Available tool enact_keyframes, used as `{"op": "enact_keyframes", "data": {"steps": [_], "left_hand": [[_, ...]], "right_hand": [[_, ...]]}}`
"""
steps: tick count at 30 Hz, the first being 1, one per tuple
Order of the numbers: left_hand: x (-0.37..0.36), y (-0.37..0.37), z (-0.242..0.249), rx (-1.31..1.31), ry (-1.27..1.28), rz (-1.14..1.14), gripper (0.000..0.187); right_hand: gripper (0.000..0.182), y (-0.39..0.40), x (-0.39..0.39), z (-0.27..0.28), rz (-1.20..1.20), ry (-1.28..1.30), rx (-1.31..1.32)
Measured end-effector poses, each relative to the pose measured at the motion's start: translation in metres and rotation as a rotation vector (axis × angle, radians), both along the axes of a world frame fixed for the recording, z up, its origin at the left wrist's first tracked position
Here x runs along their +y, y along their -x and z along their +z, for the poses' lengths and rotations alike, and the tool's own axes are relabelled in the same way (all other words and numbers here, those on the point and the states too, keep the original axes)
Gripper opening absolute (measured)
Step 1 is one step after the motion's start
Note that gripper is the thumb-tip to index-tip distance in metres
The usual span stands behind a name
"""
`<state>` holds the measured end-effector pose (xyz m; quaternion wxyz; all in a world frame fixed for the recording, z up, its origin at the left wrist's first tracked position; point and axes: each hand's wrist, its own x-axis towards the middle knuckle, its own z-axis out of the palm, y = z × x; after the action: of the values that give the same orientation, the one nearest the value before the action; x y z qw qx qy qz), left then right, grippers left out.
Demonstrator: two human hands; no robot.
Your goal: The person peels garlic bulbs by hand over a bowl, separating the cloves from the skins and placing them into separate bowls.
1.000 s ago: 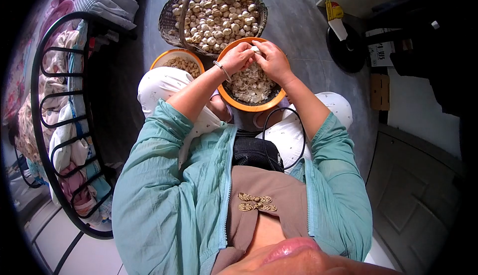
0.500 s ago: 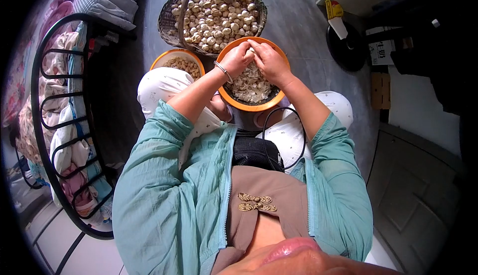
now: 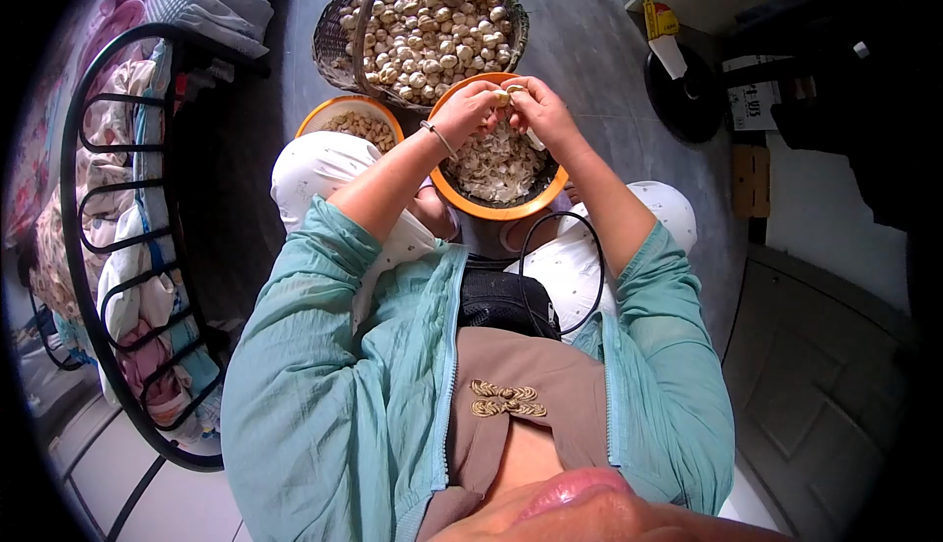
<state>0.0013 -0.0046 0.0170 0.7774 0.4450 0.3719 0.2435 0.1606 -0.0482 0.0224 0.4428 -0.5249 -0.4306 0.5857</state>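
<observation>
My left hand (image 3: 470,112), with a bracelet on its wrist, and my right hand (image 3: 542,115) meet over the far part of an orange-rimmed basin (image 3: 501,213). Both are closed, fingertips pinched together on a small pale garlic clove (image 3: 504,97). A whitish bit shows under my right palm, too small to name. Papery garlic skins (image 3: 496,169) heap up inside the basin. To its left, partly behind my knee, stands a smaller orange-rimmed bowl (image 3: 312,120) of peeled-looking cloves (image 3: 361,128). Whole garlic bulbs (image 3: 432,36) fill a wicker basket (image 3: 327,51) beyond.
A black metal bed frame (image 3: 69,179) with clothes and bedding (image 3: 138,198) rises at the left. On the right are a black round base (image 3: 681,100), a small brown box (image 3: 751,179) and a grey panelled door (image 3: 815,365). My white-trousered knees flank the basin.
My hands have drawn slightly apart and turned, so the clove between the fingertips now shows. The basin, bowl and basket have stayed put.
</observation>
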Motion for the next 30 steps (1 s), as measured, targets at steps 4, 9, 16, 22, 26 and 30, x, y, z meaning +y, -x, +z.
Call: {"op": "enact_keyframes", "data": {"steps": [4,9,16,22,26,30], "left_hand": [[0.001,0.0,-0.003,-0.029,0.109,0.025,0.017],[0.003,0.0,-0.012,0.072,-0.058,-0.03,0.018],[-0.003,-0.002,-0.006,0.32,-0.571,-0.061,0.019],[-0.005,-0.004,-0.01,0.414,-0.682,-0.061,0.017],[-0.007,-0.004,-0.007,0.384,-0.669,-0.05,0.016],[-0.003,-0.003,-0.008,0.333,-0.495,-0.024,0.013]], "right_hand": [[0.022,-0.001,0.0,0.001,-0.017,0.054,0.093],[0.028,0.0,-0.001,-0.002,0.024,0.039,-0.025],[0.033,0.002,-0.001,-0.003,0.068,0.117,-0.134],[0.023,0.007,-0.003,0.0,0.044,0.091,-0.045],[0.018,0.007,-0.006,0.003,0.051,0.075,-0.016],[0.015,0.008,-0.008,0.006,0.034,0.053,0.08]]}}
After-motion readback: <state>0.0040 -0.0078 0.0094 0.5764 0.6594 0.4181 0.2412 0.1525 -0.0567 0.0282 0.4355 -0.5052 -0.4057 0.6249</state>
